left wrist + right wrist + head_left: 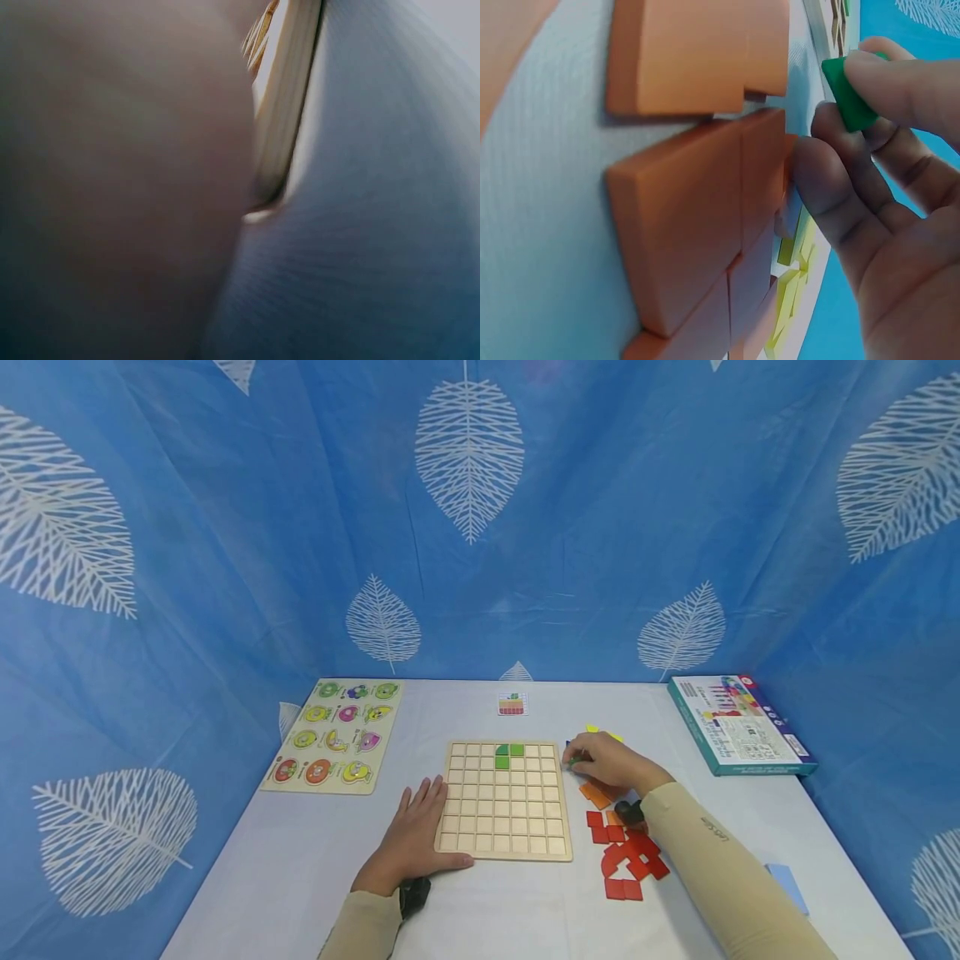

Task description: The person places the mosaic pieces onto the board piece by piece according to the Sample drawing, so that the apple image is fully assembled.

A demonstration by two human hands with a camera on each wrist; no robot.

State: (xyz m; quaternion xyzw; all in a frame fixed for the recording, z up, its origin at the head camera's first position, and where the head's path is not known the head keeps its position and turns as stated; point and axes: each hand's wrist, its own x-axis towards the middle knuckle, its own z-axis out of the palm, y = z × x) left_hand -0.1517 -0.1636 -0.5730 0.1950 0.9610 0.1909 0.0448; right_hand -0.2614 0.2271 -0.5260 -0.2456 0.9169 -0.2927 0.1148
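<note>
Fingers (870,82) of the right hand (611,762) pinch a green tile (846,94) just beside the board (504,843). Left hand (416,839) lies flat, steadying it. Only three green tiles (508,755) sit in the grid; most cells remain empty, red tiles (626,860) wait on the counter (300,877).

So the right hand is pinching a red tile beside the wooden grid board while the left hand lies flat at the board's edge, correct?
Nearly. The tile pinched by the right hand is green, not red, as the right wrist view shows. The rest stands: the left hand lies flat at the edge of the wooden grid board.
</note>
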